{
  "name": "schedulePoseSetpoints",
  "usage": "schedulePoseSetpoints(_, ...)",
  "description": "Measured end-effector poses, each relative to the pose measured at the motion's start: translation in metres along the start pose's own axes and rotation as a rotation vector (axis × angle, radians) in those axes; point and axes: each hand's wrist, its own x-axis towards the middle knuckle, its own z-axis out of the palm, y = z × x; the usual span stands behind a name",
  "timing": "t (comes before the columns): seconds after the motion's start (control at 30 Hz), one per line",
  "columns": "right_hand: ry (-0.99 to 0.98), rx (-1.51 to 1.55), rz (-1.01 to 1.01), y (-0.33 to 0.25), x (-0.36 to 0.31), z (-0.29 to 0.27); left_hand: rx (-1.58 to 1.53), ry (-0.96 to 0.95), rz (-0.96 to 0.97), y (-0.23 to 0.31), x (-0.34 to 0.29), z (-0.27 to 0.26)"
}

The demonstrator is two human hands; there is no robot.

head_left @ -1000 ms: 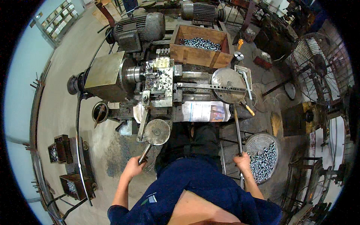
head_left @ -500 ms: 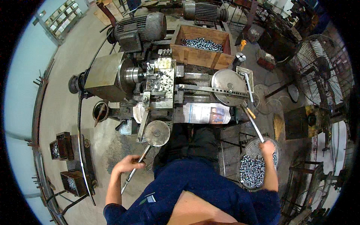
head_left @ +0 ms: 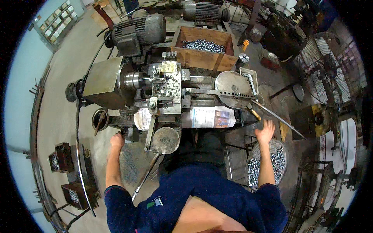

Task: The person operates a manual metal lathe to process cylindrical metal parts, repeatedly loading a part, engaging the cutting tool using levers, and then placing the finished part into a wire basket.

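My left hand (head_left: 117, 139) is at the front left of a metal lathe, fingers curled by a small dark part; what they hold, if anything, is hidden. My right hand (head_left: 265, 133) is open, fingers spread and holding nothing, just beyond an oval basket (head_left: 285, 157) of short shiny metal pieces. Near its fingertips is a wooden-handled tool (head_left: 255, 113). A long silver lever (head_left: 281, 119) slants from the right-hand disc (head_left: 233, 87), apart from the hand. Another lever (head_left: 147, 176) runs down from the front disc (head_left: 166, 140). Dark chips lie on the tool slide (head_left: 168, 83).
Behind the lathe stands a wooden box (head_left: 202, 60) of metal pieces, with a motor (head_left: 142, 33) to its left. A round pot (head_left: 100, 119) with a stick is at left. Metal bins (head_left: 62, 157) stand lower left, a large fan (head_left: 324, 70) at right.
My right hand has let go of the silver lever and moved up; the lever has swung outward to the right. My left hand has left the front lever and reached forward to the lathe's front left.
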Motion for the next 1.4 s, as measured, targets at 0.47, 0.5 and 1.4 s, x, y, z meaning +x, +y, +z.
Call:
schedulePoseSetpoints(0.47, -0.006, 0.566, -0.361, -0.139, 0.069, -0.104, -0.084, -0.037, -0.09, 0.004, -0.011, 0.016)
schedulePoseSetpoints(0.5, -0.046, 0.645, -0.431, -0.173, 0.077, -0.117, -0.135, -0.022, -0.086, -0.014, -0.017, 0.024)
schedulePoseSetpoints(1.4, -0.101, 0.14, -1.182, -0.476, 0.102, -0.149, -0.598, 0.259, -0.411, -0.044, -0.199, -0.184)
